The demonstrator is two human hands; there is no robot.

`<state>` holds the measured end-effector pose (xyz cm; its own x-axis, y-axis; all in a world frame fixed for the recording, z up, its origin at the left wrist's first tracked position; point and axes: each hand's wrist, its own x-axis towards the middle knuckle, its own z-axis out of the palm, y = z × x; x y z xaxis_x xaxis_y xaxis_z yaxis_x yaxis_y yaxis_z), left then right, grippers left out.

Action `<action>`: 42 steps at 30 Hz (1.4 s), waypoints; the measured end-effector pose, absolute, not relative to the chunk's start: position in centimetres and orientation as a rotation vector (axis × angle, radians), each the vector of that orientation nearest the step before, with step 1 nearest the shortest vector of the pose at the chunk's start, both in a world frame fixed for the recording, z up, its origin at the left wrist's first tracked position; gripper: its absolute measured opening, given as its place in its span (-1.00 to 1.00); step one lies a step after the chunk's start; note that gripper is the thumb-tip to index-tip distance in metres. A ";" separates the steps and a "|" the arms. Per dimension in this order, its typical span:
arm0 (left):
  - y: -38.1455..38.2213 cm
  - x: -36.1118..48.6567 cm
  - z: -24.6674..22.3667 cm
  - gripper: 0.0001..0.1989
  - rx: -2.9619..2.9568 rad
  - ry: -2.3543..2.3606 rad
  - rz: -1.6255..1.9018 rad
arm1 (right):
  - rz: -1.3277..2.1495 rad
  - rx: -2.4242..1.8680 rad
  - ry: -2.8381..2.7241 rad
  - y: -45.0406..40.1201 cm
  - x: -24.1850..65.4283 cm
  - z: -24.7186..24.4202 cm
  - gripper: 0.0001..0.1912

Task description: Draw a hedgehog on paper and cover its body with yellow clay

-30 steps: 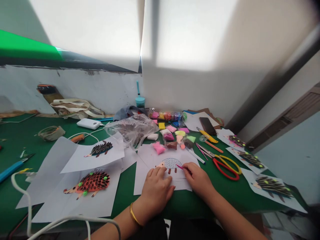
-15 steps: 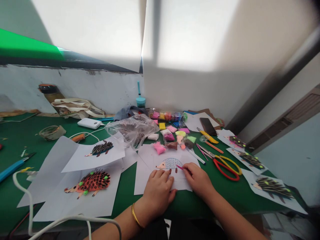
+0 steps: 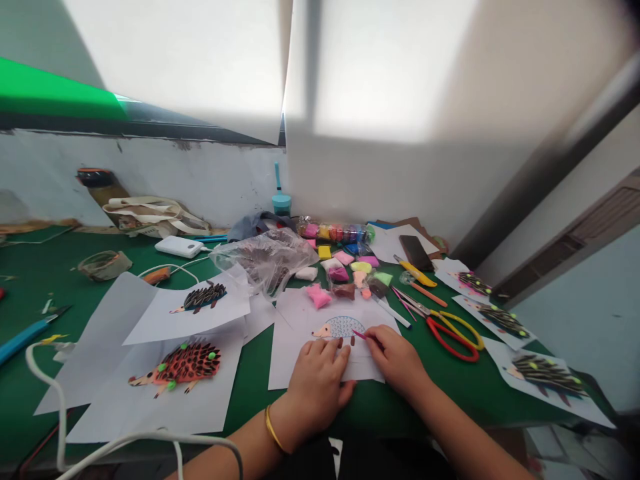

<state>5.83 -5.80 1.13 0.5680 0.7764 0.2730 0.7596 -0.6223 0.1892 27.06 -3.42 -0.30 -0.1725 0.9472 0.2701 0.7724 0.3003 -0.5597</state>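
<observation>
A light blue hedgehog [image 3: 345,327] with a pale face and brown feet lies on a white paper sheet [image 3: 290,340] in front of me. My left hand [image 3: 321,380] rests palm down on the sheet's lower part, its fingers stretched out just below the hedgehog, and holds nothing. In my right hand [image 3: 395,357] a thin pink tool [image 3: 359,334] is pinched, its tip at the right part of the hedgehog's body.
Clay packets [image 3: 319,295] lie behind the sheet. Scissors [image 3: 453,330], a yellow cutter [image 3: 417,273] and hedgehog pictures [image 3: 543,377] are to the right. More hedgehog pictures [image 3: 187,367], a cable [image 3: 60,407] and a blue-handled tool [image 3: 25,339] are at left.
My left hand has shifted very slightly to the right on the paper. My right hand and the pink tool stay almost in the same place.
</observation>
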 end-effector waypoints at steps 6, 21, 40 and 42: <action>-5.5 6.3 1.6 -0.34 2.711 1.415 0.506 | 0.375 -1.509 -2.006 -3.3 27.2 -0.6 -0.76; -5.3 6.4 1.3 -0.23 2.735 1.395 0.491 | 0.374 -1.516 -2.020 -3.4 27.1 -0.4 -0.77; -4.2 7.5 2.3 -0.21 2.841 1.410 0.419 | 0.372 -1.510 -2.006 -3.3 27.2 -0.6 -0.77; -4.0 7.6 2.5 -0.26 2.844 1.407 0.399 | 0.379 -1.514 -2.006 -3.3 27.3 -0.7 -0.77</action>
